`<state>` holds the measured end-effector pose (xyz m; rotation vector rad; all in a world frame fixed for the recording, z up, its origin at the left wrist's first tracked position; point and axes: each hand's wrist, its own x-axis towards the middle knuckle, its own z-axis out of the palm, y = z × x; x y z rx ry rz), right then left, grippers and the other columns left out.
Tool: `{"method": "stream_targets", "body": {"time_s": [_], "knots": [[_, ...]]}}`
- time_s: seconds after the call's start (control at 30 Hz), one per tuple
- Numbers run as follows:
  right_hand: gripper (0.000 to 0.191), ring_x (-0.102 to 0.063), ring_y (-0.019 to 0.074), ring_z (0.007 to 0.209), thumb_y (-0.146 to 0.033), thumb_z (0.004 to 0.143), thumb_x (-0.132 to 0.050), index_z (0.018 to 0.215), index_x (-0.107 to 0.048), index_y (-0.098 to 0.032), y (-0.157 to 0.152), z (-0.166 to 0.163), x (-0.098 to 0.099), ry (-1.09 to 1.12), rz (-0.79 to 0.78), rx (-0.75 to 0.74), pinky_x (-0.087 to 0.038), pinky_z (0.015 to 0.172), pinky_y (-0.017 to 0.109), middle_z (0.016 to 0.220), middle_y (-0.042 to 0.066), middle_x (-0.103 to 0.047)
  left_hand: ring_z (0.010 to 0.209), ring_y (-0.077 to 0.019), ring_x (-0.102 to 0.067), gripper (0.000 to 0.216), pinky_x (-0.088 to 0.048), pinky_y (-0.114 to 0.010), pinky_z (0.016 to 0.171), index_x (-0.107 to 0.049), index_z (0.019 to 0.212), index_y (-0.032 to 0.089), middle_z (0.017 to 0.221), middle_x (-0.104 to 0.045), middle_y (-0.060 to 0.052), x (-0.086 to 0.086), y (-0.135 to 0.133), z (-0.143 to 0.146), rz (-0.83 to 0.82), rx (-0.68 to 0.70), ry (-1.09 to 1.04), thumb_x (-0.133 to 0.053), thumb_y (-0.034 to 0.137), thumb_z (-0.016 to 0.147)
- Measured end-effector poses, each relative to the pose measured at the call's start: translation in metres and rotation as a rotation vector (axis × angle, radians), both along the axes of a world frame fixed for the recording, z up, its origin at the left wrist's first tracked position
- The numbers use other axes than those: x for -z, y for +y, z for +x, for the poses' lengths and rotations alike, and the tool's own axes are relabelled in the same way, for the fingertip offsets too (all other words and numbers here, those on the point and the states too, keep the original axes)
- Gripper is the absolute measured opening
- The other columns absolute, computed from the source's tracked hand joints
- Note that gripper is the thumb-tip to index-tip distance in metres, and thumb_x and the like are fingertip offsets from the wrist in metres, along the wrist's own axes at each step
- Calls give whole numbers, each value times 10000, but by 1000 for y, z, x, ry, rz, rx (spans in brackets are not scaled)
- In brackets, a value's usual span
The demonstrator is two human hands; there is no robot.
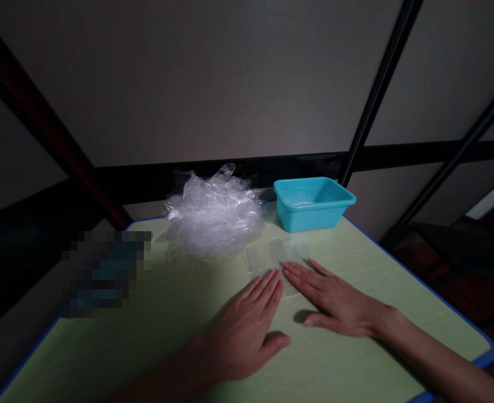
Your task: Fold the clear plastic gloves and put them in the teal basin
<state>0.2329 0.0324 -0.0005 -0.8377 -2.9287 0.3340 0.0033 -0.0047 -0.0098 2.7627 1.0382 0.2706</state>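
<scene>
On the green tabletop [166,336], left hand [247,324] and right hand [334,299] lie flat, fingers extended, pressing a clear plastic glove [278,254] smooth. Nothing gripped. Glove pile [213,215] and teal tub [314,202] sit behind. Looks like the flattening step; folding likely needs an edge pinched.

Both hands lie flat, palms down, fingers straight and together. The left hand [244,324] and right hand [334,302] angle inward, fingertips nearly meeting; forearms run back toward the near bench edge.
</scene>
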Motion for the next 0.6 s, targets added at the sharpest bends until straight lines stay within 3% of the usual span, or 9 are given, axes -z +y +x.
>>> {"method": "stream_targets", "body": {"time_s": [0.6], "knots": [[738, -117, 240, 1308, -527, 848, -365, 1388, -55, -131, 1, 1, 5, 10, 12, -2, -92, 1065, 460, 1430, 137, -87, 1314, -234, -67, 696, -162, -368, 1067, -179, 1356, 61, 1434, -114, -155, -4, -1, 3, 52, -11, 118, -428, 455, 839]]}}
